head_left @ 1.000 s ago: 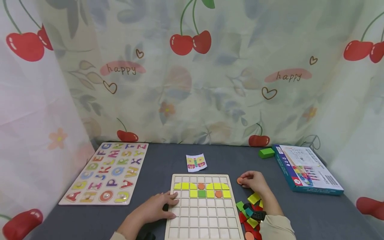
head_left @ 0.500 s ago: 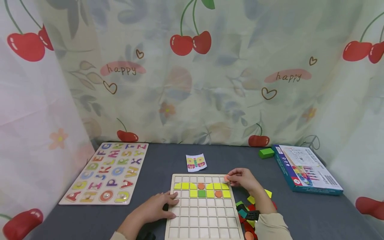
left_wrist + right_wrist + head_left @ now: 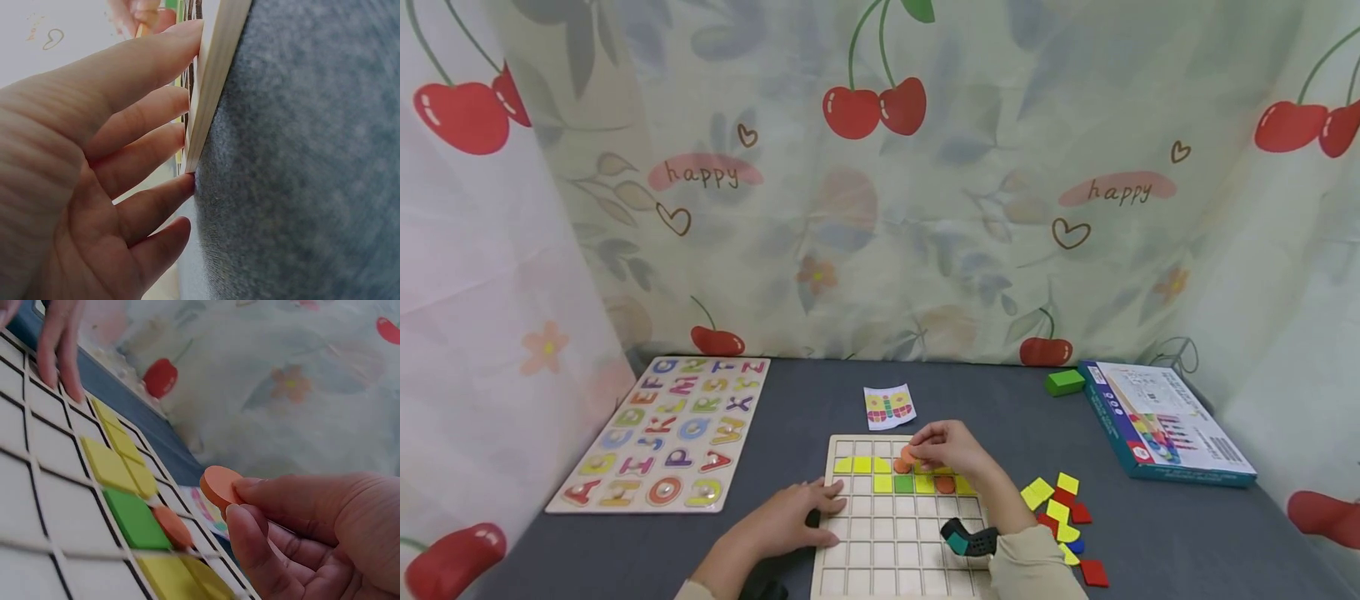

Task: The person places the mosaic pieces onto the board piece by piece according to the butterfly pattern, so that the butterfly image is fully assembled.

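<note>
In the head view, a wooden grid board (image 3: 861, 554) lies at the front middle. My left hand (image 3: 790, 518) rests at its left edge with fingers extended; the left wrist view shows thumb and fingertips touching the board's side. Between thumb and finger, my right hand (image 3: 953, 450) pinches an orange disc (image 3: 220, 486), held above the upper rows. Below it, another orange disc (image 3: 172, 526) sits in the grid beside a green square tile (image 3: 134, 515). Yellow tiles (image 3: 107, 465) fill nearby cells, some with a rounded corner. My right hand and forearm cover part of the board's right side.
Loose red, yellow and blue tiles (image 3: 1060, 510) lie right of the board. Behind it is a small butterfly picture card (image 3: 890, 407). An alphabet puzzle board (image 3: 658, 433) lies left; a flat box (image 3: 1183, 425) and a green block (image 3: 1064, 382) are at right.
My right hand has carried the orange disc leftward from beside the tile pile to over the board's upper middle. More of the pile shows now. My left hand stays where it was.
</note>
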Demonstrator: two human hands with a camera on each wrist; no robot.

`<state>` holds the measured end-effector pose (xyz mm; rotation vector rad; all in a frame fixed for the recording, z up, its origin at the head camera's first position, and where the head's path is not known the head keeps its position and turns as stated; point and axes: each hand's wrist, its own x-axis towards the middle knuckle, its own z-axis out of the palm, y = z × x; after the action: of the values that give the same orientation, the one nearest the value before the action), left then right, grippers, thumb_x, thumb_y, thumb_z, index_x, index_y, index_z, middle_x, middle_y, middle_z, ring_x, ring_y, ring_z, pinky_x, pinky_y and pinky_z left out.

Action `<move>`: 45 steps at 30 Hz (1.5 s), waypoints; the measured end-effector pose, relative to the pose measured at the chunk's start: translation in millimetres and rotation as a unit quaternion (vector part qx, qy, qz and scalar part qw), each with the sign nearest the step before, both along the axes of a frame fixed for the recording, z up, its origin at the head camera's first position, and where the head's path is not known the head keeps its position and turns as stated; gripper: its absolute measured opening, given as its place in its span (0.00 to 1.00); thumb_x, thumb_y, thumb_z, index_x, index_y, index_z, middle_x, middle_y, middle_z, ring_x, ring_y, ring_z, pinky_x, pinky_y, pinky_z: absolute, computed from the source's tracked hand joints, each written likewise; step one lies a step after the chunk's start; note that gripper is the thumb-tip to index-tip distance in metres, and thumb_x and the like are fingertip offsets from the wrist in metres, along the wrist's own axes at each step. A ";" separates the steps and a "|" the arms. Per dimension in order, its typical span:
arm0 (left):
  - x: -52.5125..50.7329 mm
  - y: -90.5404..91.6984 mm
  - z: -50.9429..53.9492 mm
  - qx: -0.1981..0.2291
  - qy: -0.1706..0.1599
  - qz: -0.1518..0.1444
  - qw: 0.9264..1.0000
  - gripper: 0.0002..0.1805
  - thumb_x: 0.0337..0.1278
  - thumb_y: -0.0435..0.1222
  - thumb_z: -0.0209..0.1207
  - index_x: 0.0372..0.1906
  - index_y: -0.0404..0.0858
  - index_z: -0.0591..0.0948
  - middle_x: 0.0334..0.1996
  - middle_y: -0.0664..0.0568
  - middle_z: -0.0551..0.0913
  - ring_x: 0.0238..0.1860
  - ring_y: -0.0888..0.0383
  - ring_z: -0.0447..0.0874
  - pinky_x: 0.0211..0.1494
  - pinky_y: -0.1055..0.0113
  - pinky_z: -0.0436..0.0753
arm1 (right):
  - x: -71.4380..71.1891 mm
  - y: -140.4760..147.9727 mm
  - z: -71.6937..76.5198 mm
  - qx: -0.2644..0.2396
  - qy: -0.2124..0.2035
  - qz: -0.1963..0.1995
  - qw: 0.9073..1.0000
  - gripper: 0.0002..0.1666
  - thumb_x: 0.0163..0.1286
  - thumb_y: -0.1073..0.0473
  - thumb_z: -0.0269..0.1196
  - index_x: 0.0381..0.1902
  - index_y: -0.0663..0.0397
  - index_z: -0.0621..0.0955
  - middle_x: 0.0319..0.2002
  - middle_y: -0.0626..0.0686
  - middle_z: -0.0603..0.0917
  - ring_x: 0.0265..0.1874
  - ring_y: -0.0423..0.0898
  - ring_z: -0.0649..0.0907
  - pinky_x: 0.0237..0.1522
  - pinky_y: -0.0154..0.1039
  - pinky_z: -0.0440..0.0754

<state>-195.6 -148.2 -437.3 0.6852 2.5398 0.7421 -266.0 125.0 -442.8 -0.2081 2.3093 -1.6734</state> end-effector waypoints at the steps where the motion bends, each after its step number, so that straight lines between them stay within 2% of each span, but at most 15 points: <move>1: 0.1 0.0 0.2 0.000 0.000 0.000 1.000 0.30 0.48 0.47 0.65 0.59 0.42 0.76 0.66 0.48 0.69 0.69 0.40 0.59 0.67 0.39 0.58 | 1.0 -4.9 0.3 -0.003 -0.001 0.009 1.000 0.10 0.61 0.63 0.64 0.38 0.66 0.81 0.30 0.53 0.85 0.23 0.41 0.81 0.31 0.35 0.84; 4: 0.7 -0.1 0.9 -0.001 0.004 0.000 1.000 0.30 0.48 0.47 0.65 0.59 0.42 0.76 0.66 0.48 0.69 0.69 0.40 0.59 0.67 0.38 0.58 | 3.3 -18.4 -0.3 -0.013 -0.001 0.030 0.999 0.11 0.60 0.63 0.64 0.38 0.67 0.81 0.29 0.53 0.85 0.22 0.40 0.81 0.29 0.33 0.84; 11: 0.9 -1.9 1.1 0.006 0.003 -0.003 1.000 0.30 0.49 0.47 0.65 0.59 0.41 0.76 0.66 0.48 0.69 0.69 0.39 0.58 0.67 0.37 0.58 | 5.5 -42.2 -8.1 -0.019 0.007 0.053 0.998 0.11 0.59 0.63 0.66 0.36 0.67 0.82 0.28 0.53 0.85 0.19 0.39 0.80 0.26 0.31 0.83; 17: 0.3 -2.3 0.5 0.007 -0.003 -0.002 1.000 0.30 0.49 0.47 0.65 0.59 0.42 0.77 0.66 0.49 0.69 0.70 0.40 0.58 0.66 0.37 0.59 | 9.6 -55.2 -11.2 0.027 0.034 0.070 0.997 0.08 0.58 0.62 0.67 0.32 0.63 0.84 0.25 0.51 0.84 0.17 0.39 0.77 0.23 0.30 0.80; 22: 1.0 -1.1 1.7 0.004 -0.006 0.007 1.000 0.30 0.49 0.47 0.65 0.59 0.42 0.77 0.66 0.50 0.69 0.70 0.41 0.58 0.67 0.37 0.58 | 15.4 -61.8 -9.7 0.048 0.052 0.057 0.996 0.06 0.56 0.63 0.68 0.30 0.62 0.84 0.23 0.50 0.82 0.17 0.39 0.75 0.22 0.30 0.76; 25: 0.9 -1.2 1.7 0.001 -0.005 0.008 1.000 0.30 0.49 0.47 0.65 0.59 0.42 0.77 0.66 0.50 0.69 0.70 0.41 0.58 0.67 0.38 0.58 | 16.4 -63.6 -9.9 0.061 0.057 0.052 0.995 0.04 0.56 0.64 0.68 0.29 0.61 0.85 0.23 0.49 0.82 0.18 0.39 0.75 0.22 0.29 0.74; 29: 0.2 -0.9 0.5 -0.001 -0.005 0.007 1.000 0.30 0.49 0.47 0.65 0.59 0.43 0.77 0.66 0.51 0.69 0.70 0.41 0.58 0.67 0.38 0.59 | 15.5 -63.0 -11.0 0.080 0.073 0.065 0.992 0.03 0.56 0.65 0.67 0.29 0.60 0.86 0.23 0.49 0.83 0.18 0.38 0.75 0.22 0.28 0.74; 35: -0.1 0.7 -0.9 -0.003 -0.003 0.001 1.000 0.30 0.48 0.48 0.65 0.59 0.43 0.77 0.66 0.50 0.69 0.70 0.41 0.58 0.67 0.38 0.58 | 17.6 -59.8 -11.9 0.065 0.063 0.077 0.993 0.03 0.56 0.67 0.67 0.30 0.62 0.86 0.26 0.51 0.84 0.17 0.38 0.74 0.21 0.30 0.75; 38: -0.3 0.4 -0.8 -0.001 -0.005 0.002 1.000 0.30 0.48 0.48 0.65 0.59 0.43 0.77 0.66 0.50 0.69 0.70 0.41 0.58 0.67 0.38 0.58 | 18.9 -58.1 -9.2 0.060 0.060 0.088 0.993 0.04 0.56 0.67 0.66 0.31 0.63 0.85 0.26 0.52 0.85 0.16 0.39 0.75 0.21 0.31 0.76; 45: 0.4 -0.5 -1.4 0.006 -0.008 0.004 1.000 0.30 0.49 0.47 0.65 0.59 0.42 0.77 0.66 0.50 0.69 0.70 0.41 0.58 0.67 0.38 0.58 | 17.4 -40.6 -0.3 0.078 0.086 0.103 0.988 0.07 0.58 0.64 0.66 0.33 0.63 0.85 0.27 0.53 0.85 0.20 0.40 0.79 0.25 0.33 0.80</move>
<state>-195.2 -148.7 -438.6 0.6704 2.5280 0.7623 -248.6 84.3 -443.2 -0.5589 2.4323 -1.4170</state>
